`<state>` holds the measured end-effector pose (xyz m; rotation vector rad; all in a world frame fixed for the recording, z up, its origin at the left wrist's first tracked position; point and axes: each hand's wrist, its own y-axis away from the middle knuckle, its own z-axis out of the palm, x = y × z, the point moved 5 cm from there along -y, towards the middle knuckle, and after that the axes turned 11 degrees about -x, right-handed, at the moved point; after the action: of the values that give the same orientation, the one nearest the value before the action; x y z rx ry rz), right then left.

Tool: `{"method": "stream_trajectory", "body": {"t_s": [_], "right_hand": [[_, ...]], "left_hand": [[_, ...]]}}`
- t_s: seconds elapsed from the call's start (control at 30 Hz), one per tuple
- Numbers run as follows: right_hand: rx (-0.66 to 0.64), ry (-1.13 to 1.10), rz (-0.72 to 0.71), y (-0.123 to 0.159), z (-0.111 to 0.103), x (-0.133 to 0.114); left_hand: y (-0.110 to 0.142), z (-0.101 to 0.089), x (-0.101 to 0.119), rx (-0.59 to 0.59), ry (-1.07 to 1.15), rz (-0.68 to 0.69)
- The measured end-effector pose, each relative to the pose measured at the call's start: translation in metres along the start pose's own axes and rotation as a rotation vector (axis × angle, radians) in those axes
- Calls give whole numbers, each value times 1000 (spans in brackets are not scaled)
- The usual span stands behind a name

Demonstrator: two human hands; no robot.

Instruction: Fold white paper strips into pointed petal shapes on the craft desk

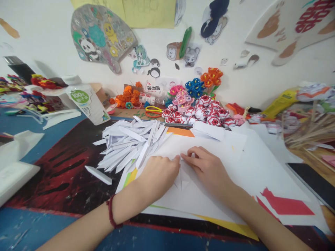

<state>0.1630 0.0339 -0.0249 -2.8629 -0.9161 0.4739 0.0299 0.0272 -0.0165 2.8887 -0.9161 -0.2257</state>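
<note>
A small piece of folded white paper (181,180) is held between my two hands, low over the stacked white sheets (217,195). My left hand (160,176), with a dark red cord bracelet at the wrist, is closed, thumb and finger pinching the paper's upper end. From the other side my right hand (205,164) pinches the same end, its fingertips almost meeting the left ones. Part of the paper is hidden by my fingers. Beyond my left hand lies a heap of folded white paper strips (125,143). One loose folded strip (98,175) lies apart, nearer to me.
Red-and-white paper flowers (206,113) crowd the back, near scissors (178,124). A white bottle (86,101) leans at the back left. Red paper scraps (288,204) and a dark flat phone-like object (311,183) lie right. Wooden sticks (311,125) are piled beyond them.
</note>
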Motion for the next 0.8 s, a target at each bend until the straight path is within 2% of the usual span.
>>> {"method": "stream_trajectory", "body": {"t_s": [0.37,0.8], "right_hand": [[-52,27,-33,1,1,-3],[-81,50,-100,1,6,3]], "left_hand": [[4,-3,-3,-30,-31,23],[5,-7,-4,-38,-14,-33]]}}
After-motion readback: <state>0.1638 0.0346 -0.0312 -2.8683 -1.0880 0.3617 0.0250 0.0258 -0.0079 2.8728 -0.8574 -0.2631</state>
